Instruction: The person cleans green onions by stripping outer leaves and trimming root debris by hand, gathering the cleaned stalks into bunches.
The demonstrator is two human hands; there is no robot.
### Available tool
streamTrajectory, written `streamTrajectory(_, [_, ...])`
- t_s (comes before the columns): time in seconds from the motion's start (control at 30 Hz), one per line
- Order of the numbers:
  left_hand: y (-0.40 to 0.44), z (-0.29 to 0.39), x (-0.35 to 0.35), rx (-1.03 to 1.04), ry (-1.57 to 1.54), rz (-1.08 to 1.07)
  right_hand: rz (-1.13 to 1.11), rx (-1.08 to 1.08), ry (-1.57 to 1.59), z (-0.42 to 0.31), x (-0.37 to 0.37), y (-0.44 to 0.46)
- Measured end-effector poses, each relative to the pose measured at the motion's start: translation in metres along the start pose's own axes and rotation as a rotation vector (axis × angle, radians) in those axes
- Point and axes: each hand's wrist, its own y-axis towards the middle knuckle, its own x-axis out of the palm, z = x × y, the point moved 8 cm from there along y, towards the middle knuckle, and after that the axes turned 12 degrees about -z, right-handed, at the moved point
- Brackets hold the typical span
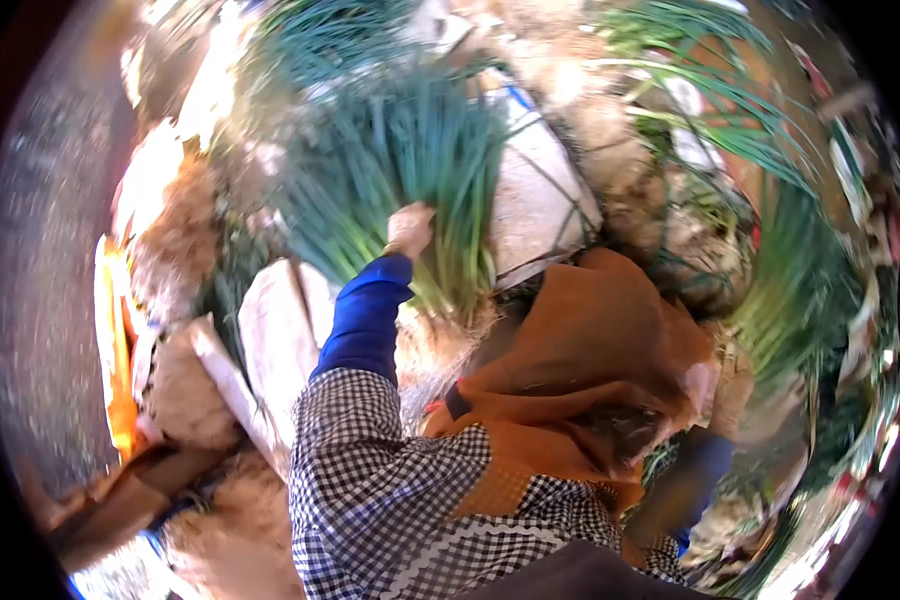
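A large fanned-out bundle of green onions point(380, 150) lies in front of me, roots toward my body. My left hand point(410, 228), in a blue sleeve, is closed on some of the stalks in the middle of this bundle. On the right, my right hand point(732, 390) is blurred at the lower end of another bunch of green onions point(795, 285). Its fingers cannot be made out. Between my arms, a brown cloth point(590, 340) covers my lap.
More green onions point(335, 40) lie at the far side, and loose ones point(685, 110) at the upper right. A whitish sack point(540, 185) is beside the front bundle. Pale sacks point(275, 330) stand at the left, near an orange strip point(118, 350) along the ground's edge.
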Motion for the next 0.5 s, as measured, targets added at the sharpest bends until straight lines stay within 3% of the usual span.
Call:
streamTrajectory(0.03, [-0.007, 0.001, 0.013, -0.013, 0.030, -0.128, 0.013, -0.124, -0.234, 0.024, -0.004, -0.013])
streamTrajectory(0.07, [-0.010, -0.007, 0.022, 0.014, 0.012, 0.010, 0.061, -0.246, -0.470, 0.048, -0.008, -0.027])
streamTrajectory(0.1, [-0.012, 0.009, 0.012, 0.066, 0.030, -0.073, 0.061, -0.157, -0.442, 0.054, -0.017, -0.040])
streamTrajectory(0.17, [-0.005, 0.007, 0.026, 0.211, 0.074, 0.069, 0.045, 0.072, -0.228, 0.070, -0.040, -0.070])
streamTrajectory(0.23, [0.006, 0.005, 0.036, 0.277, 0.217, 0.080, 0.190, 0.134, -0.164, 0.061, -0.068, -0.097])
streamTrajectory(0.27, [0.015, -0.016, 0.065, 0.131, 0.295, -0.114, 0.233, 0.177, 0.007, 0.088, -0.057, -0.112])
streamTrajectory(0.3, [0.018, -0.019, 0.052, 0.075, 0.273, -0.121, 0.271, 0.194, 0.166, 0.102, -0.056, -0.120])
streamTrajectory(0.33, [0.020, -0.031, 0.022, -0.136, 0.025, -0.023, 0.298, 0.249, 0.251, 0.121, -0.053, -0.125])
streamTrajectory(0.37, [0.023, -0.053, 0.005, -0.131, -0.225, 0.201, 0.349, 0.235, 0.091, 0.151, -0.055, -0.121])
streamTrajectory(0.4, [0.036, -0.074, -0.020, -0.093, 0.260, 0.284, 0.399, 0.244, 0.139, 0.158, -0.054, -0.121])
streamTrajectory(0.43, [0.039, -0.104, -0.042, -0.396, 0.527, 0.195, 0.443, 0.246, 0.186, 0.158, -0.052, -0.112])
streamTrajectory(0.47, [0.016, -0.083, -0.101, -0.484, 0.204, 0.397, 0.387, 0.291, 0.213, 0.150, -0.051, -0.095])
streamTrajectory(0.5, [-0.011, -0.024, -0.158, -0.320, -0.455, 0.646, 0.324, 0.331, 0.239, 0.129, -0.050, -0.073])
